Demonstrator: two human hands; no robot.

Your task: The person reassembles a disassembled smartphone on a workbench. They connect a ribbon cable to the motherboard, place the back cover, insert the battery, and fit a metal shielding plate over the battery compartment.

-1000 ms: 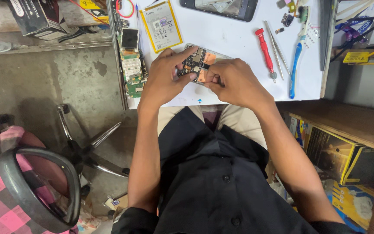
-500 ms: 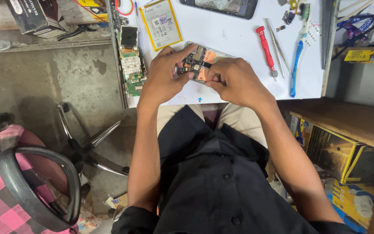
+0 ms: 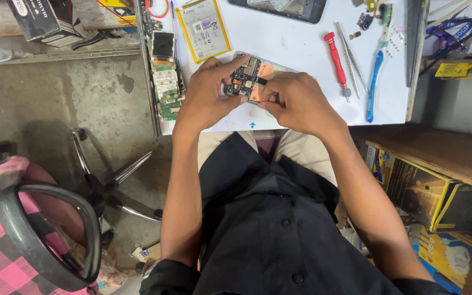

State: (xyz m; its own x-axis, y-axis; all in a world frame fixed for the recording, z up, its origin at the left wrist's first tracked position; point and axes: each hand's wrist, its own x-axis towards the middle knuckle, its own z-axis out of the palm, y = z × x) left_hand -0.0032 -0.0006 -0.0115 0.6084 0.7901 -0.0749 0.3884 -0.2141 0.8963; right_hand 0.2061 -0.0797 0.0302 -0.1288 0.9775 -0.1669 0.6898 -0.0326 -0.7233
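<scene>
Just above centre frame, the left hand [image 3: 206, 98] grips the opened phone [image 3: 249, 79] by its left end; the right hand [image 3: 296, 101] pinches at its lower edge, long axis slanting up-right; beyond, red screwdriver [image 3: 335, 57]

On the white desk [image 3: 301, 43] lies a flat battery with a yellow edge [image 3: 203, 28], and just left of it, at the desk's edge, a row of small green circuit boards [image 3: 166, 76]. To the right lie a red screwdriver [image 3: 336, 59], metal tweezers [image 3: 349, 54] just beside it, and a blue and white toothbrush [image 3: 377, 71]. A dark phone [image 3: 285, 7] lies at the far edge. A black chair with a pink checked cloth [image 3: 23, 229] stands on the concrete floor [image 3: 83, 98]. Yellow and black boxes [image 3: 432, 196] sit on a wooden shelf [image 3: 438, 153].
</scene>
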